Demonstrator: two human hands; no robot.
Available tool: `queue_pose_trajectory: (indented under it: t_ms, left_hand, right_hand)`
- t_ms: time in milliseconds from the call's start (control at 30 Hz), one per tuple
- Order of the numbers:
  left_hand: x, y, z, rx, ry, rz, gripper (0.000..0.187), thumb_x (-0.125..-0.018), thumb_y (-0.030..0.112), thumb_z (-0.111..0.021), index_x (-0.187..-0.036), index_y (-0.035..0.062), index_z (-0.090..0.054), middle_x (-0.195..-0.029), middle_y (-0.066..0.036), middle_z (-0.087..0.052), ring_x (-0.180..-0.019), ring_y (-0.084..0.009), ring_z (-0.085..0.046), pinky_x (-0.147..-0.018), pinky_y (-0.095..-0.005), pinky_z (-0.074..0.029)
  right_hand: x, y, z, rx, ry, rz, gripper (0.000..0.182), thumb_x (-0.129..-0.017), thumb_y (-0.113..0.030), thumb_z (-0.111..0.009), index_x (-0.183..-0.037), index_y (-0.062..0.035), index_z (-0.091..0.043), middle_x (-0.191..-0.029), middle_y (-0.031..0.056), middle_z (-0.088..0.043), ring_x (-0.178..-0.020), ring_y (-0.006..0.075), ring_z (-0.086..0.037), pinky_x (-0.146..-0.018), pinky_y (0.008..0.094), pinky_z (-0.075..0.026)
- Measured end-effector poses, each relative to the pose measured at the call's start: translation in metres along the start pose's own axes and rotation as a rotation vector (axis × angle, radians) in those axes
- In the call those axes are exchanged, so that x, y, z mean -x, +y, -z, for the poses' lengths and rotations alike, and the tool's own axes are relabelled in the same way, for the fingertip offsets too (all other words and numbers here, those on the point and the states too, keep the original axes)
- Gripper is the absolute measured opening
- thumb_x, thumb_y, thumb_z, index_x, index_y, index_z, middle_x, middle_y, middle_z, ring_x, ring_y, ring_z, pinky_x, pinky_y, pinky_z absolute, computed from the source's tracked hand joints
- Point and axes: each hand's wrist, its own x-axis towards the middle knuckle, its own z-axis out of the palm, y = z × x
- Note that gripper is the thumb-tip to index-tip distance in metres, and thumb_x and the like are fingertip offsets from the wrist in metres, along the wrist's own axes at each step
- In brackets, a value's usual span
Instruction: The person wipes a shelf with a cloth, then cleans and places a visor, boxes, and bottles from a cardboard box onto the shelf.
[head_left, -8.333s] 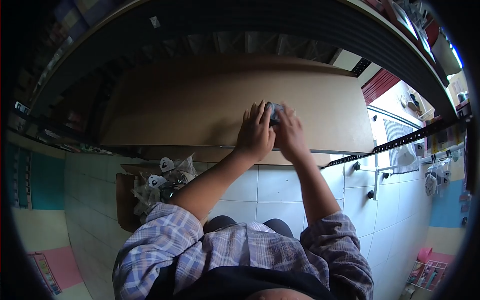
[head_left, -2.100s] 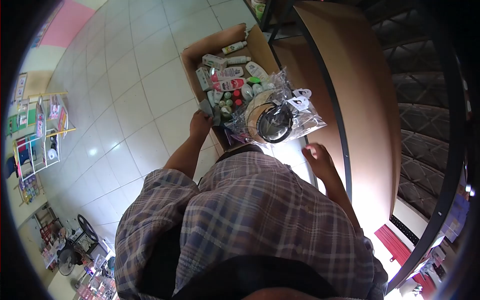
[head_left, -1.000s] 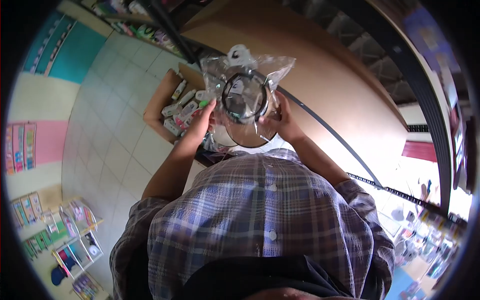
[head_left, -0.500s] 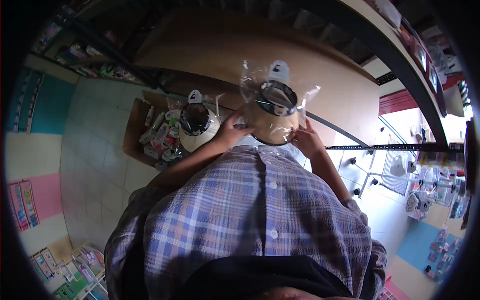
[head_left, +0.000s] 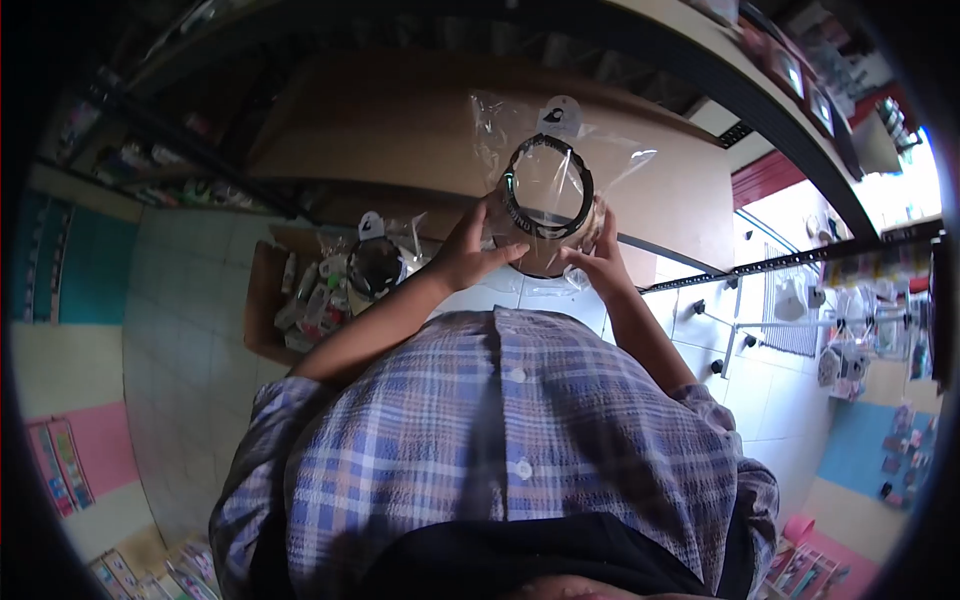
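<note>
In front of my chest I hold a sun visor [head_left: 548, 231] inside a clear plastic bag, between both hands. Its dark ring-shaped headband faces up towards me, and a white hang tag [head_left: 561, 117] sticks out at the far side. My left hand [head_left: 474, 258] grips the bagged visor's left edge, thumb on the near side. At the right edge, my right hand [head_left: 600, 262] holds it the same way, its fingers partly hidden behind the bag. Left of my left forearm, a second bagged visor [head_left: 377, 266] with a pale brim lies on a carton's contents.
An open cardboard carton [head_left: 262, 318] with several small packaged goods stands on the tiled floor at the left. A brown shelf board [head_left: 660, 170] lies ahead, with a dark metal shelf frame [head_left: 800, 150] above it. Hanging goods [head_left: 845, 362] are at the right.
The held visor has tilted, so its headband now shows as an open ring and less of the beige brim is visible. Both hands moved slightly with it, thumbs now closer together.
</note>
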Motion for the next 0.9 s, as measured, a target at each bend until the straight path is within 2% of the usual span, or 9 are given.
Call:
queue_pose_trajectory:
  t_ms: [67,100,133,200,400,667,733,800,900]
  left_hand:
    - [-0.013,0.000,-0.010,0.046,-0.009,-0.055,0.076,-0.078,0.019,-0.077,-0.136,-0.0001,-0.032,-0.132,-0.015,-0.045,-0.126,-0.0238,-0.044,-0.104,-0.0367,-0.036]
    - [-0.017,-0.007,-0.014,0.039,-0.001,0.002,0.083,-0.076,0.019,-0.078,-0.138,0.0000,-0.027,-0.135,-0.019,-0.042,-0.126,-0.0280,-0.043,-0.105,-0.0382,-0.036]
    - [-0.022,-0.014,-0.019,0.030,0.009,0.060,0.089,-0.073,0.019,-0.080,-0.139,0.0000,-0.023,-0.137,-0.023,-0.038,-0.127,-0.0322,-0.043,-0.107,-0.0396,-0.035]
    - [-0.037,-0.026,-0.032,-0.073,-0.044,0.006,0.091,-0.073,0.017,-0.079,-0.140,0.0001,-0.021,-0.137,-0.024,-0.037,-0.127,-0.0333,-0.043,-0.106,-0.0402,-0.036]
    - [-0.103,-0.025,-0.083,-0.198,-0.118,-0.174,0.085,-0.073,0.005,-0.075,-0.140,0.0014,-0.023,-0.136,-0.021,-0.039,-0.126,-0.0312,-0.046,-0.103,-0.0400,-0.043]
    - [-0.179,-0.044,-0.161,-0.219,-0.294,-0.274,0.083,-0.078,0.003,-0.070,-0.143,0.0022,-0.019,-0.138,-0.023,-0.042,-0.129,-0.0349,-0.044,-0.106,-0.0400,-0.039]
    - [-0.164,-0.049,-0.178,-0.368,-0.342,-0.033,0.084,-0.079,0.003,-0.068,-0.145,0.0039,-0.016,-0.138,-0.023,-0.042,-0.129,-0.0374,-0.042,-0.107,-0.0413,-0.036]
    - [-0.156,-0.074,-0.191,-0.287,-0.317,-0.195,0.085,-0.080,0.006,-0.068,-0.147,0.0080,-0.017,-0.137,-0.023,-0.043,-0.129,-0.0392,-0.042,-0.107,-0.0432,-0.035]
    - [-0.157,-0.079,-0.192,-0.333,-0.217,-0.268,0.078,-0.081,0.012,-0.070,-0.145,0.0093,-0.024,-0.134,-0.025,-0.045,-0.127,-0.0389,-0.044,-0.106,-0.0437,-0.036]
  right_hand:
    - [-0.006,0.008,0.016,0.888,0.268,0.148,0.108,-0.067,-0.020,-0.087,-0.148,-0.0088,-0.015,-0.143,0.0186,-0.032,-0.133,0.0313,-0.035,-0.109,0.0386,-0.033]
    - [-0.005,0.004,0.020,0.968,0.340,0.175,0.107,-0.068,-0.018,-0.086,-0.147,-0.0088,-0.015,-0.143,0.0188,-0.028,-0.133,0.0324,-0.034,-0.108,0.0396,-0.036]
    - [-0.005,0.001,0.024,0.968,0.372,0.176,0.107,-0.068,-0.018,-0.086,-0.147,-0.0088,-0.015,-0.143,0.0188,-0.028,-0.133,0.0324,-0.034,-0.108,0.0396,-0.036]
    - [-0.006,-0.008,0.029,0.143,0.316,0.092,0.109,-0.067,-0.017,-0.087,-0.147,-0.0098,-0.015,-0.145,0.0195,-0.026,-0.134,0.0322,-0.033,-0.107,0.0415,-0.037]
    - [-0.007,-0.038,0.099,0.205,0.175,0.256,0.117,-0.061,-0.008,-0.089,-0.147,-0.0127,-0.011,-0.147,0.0169,-0.028,-0.136,0.0300,-0.033,-0.110,0.0432,-0.036]
    - [-0.003,-0.050,0.199,0.508,0.385,0.233,0.114,-0.053,-0.005,-0.090,-0.144,-0.0070,-0.022,-0.138,0.0172,-0.039,-0.126,0.0291,-0.045,-0.103,0.0374,-0.045]
    - [0.016,-0.038,0.201,0.584,0.430,0.181,0.109,-0.053,-0.007,-0.091,-0.142,-0.0060,-0.027,-0.135,0.0176,-0.043,-0.125,0.0294,-0.046,-0.102,0.0371,-0.044]
    - [0.023,-0.017,0.207,0.685,0.463,0.205,0.110,-0.053,-0.008,-0.090,-0.143,-0.0055,-0.027,-0.135,0.0188,-0.045,-0.127,0.0322,-0.045,-0.105,0.0371,-0.040]
    - [0.049,-0.030,0.174,1.363,0.727,0.050,0.119,-0.059,-0.045,-0.084,-0.149,-0.0075,-0.015,-0.151,0.0207,-0.021,-0.141,0.0334,-0.025,-0.108,0.0577,-0.023]
